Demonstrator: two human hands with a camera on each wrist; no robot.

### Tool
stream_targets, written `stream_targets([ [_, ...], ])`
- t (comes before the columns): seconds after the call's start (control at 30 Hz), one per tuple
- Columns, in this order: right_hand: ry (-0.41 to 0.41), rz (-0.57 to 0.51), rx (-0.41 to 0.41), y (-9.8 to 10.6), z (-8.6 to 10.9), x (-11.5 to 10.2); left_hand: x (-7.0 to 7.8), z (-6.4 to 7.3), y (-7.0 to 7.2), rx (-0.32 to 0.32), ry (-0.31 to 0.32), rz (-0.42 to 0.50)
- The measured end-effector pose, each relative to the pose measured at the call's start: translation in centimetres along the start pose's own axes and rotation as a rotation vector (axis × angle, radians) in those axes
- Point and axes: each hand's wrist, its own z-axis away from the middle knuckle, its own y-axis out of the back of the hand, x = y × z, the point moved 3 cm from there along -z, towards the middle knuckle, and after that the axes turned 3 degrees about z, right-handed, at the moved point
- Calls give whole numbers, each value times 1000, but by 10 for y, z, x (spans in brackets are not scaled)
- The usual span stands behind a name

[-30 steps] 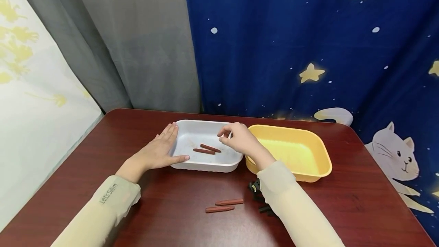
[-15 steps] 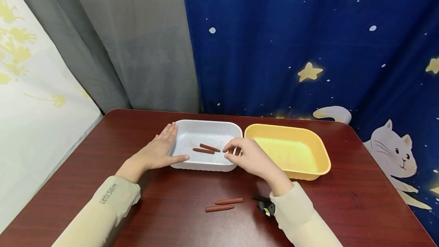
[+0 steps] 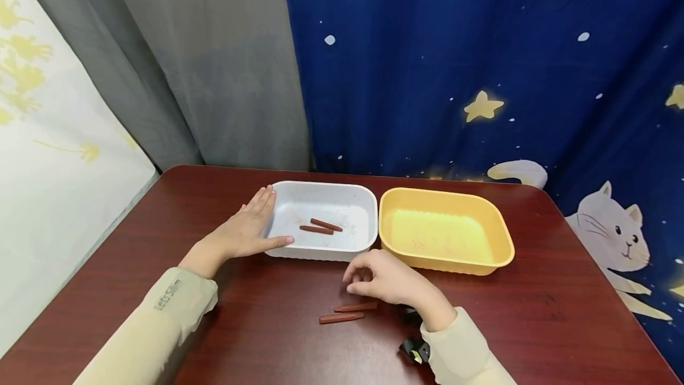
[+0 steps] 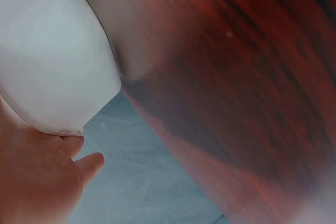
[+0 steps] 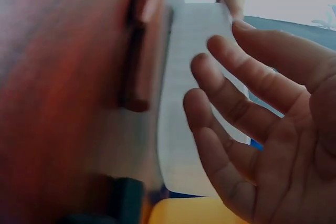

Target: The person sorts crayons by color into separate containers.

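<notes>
My left hand (image 3: 240,232) rests with straight fingers along the left end of a white plastic tray (image 3: 315,253), its thumb over the front rim. Inside the tray lie two dark red-brown crayons (image 3: 316,230) side by side. My right hand (image 3: 389,281) is in front of the trays, its fingers loosely curled and holding nothing. Just below its fingertips, two lighter red-brown crayons (image 3: 341,318) lie on the table. The right wrist view shows the bare palm and fingers (image 5: 231,98), with a crayon (image 5: 140,72) on the tabletop beside them.
A yellow plastic tray (image 3: 449,261) stands against the right side of the white one. Black objects lie near the right sleeve, mostly hidden by the arm; a dark block (image 5: 126,200) shows low in the right wrist view. Behind the brown table (image 3: 256,325) hang curtains.
My right hand has drawn back from over the white tray toward me, down to the crayons on the table. The left hand has stayed on the tray's left end.
</notes>
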Motion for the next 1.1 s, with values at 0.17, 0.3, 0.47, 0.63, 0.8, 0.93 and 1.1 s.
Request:
stream_targets([
  [0.17,-7,66,-117,-9,-4,3,0,-4,5,-6,7,-18],
  [0.3,-20,95,-150,-14,-5,3,-1,-3,4,-15,14,-23],
  [0.47,-52,113,-159,-15,-3,4,0,-1,1,-14,14,-8],
  [0.63,-73,137,-182,-17,0,3,-1,1,-1,-9,12,1],
  [0.8,-79,152,-188,-18,1,1,-2,2,-3,-7,13,6],
  [0.93,-75,165,-181,-19,1,1,-3,3,-3,3,12,-2],
  [1.1,-69,184,-184,-19,2,0,-4,3,-3,14,7,-9],
])
